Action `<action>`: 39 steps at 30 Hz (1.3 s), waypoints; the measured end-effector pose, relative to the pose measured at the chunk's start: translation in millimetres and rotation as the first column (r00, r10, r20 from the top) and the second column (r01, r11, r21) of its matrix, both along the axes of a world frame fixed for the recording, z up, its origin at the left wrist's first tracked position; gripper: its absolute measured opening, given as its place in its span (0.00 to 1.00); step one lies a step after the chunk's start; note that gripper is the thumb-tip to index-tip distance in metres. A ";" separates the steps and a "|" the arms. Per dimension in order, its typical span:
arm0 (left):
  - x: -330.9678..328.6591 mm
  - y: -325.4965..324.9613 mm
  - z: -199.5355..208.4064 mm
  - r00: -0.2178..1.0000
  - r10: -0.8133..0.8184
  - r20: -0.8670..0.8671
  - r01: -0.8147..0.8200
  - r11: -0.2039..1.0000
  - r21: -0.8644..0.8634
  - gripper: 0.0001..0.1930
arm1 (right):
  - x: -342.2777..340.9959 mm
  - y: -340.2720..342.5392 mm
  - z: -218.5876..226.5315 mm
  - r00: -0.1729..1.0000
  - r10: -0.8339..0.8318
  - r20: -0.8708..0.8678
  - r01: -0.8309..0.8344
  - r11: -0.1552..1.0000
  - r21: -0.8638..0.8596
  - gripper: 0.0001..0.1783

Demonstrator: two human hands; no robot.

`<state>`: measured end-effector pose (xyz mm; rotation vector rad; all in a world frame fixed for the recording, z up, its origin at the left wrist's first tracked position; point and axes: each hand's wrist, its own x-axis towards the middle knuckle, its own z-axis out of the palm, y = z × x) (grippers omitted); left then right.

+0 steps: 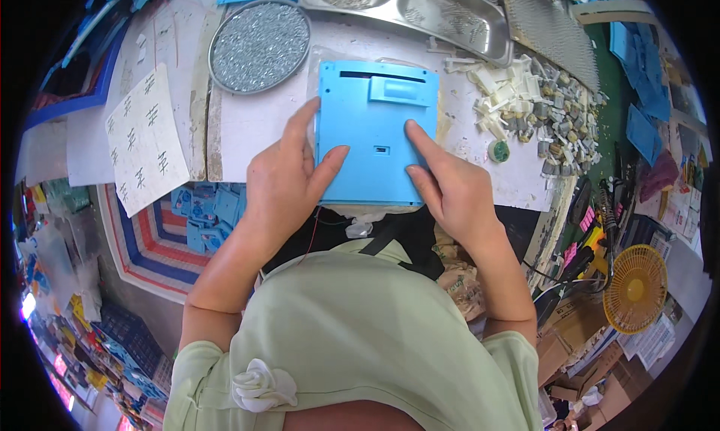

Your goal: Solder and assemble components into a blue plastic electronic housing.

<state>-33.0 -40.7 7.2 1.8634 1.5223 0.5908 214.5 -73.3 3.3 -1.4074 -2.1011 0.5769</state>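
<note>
A flat, square, light-blue plastic casing (360, 124) lies in front of me at the table's near edge. It has a long dark slot near its far edge, a raised rectangular part below that, and a small cut-out with a dark piece nearer me. My left hand (289, 169) grips its left side, fingers along the edge and thumb on the face. On the right side, my right hand (454, 187) holds it with index finger and thumb on the face; its other fingers are mostly hidden.
A round tray of small metal screws (260, 46) stands back left, beside a steel compartment tray (450, 15). White and grey small parts (525, 109) are heaped at right near a green round piece (498, 151). A striped bag (161, 240) holds blue parts; a yellow fan (635, 288) is far right.
</note>
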 end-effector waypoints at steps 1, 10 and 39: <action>-2.7 -5.6 -4.8 1.000 0.010 0.027 -0.010 1.000 -0.011 0.35 | -2.8 -1.8 2.4 0.996 0.002 0.093 0.000 1.000 -0.021 0.33; -21.3 2.7 -3.7 0.963 -0.038 0.266 0.085 0.982 -0.168 0.31 | 13.7 15.0 21.1 0.943 0.144 0.298 -0.104 0.984 -0.147 0.32; -76.2 144.5 -26.1 0.959 0.189 -0.213 -0.047 0.843 0.536 0.05 | -126.4 232.3 30.2 0.765 0.338 0.548 -0.435 0.899 0.053 0.31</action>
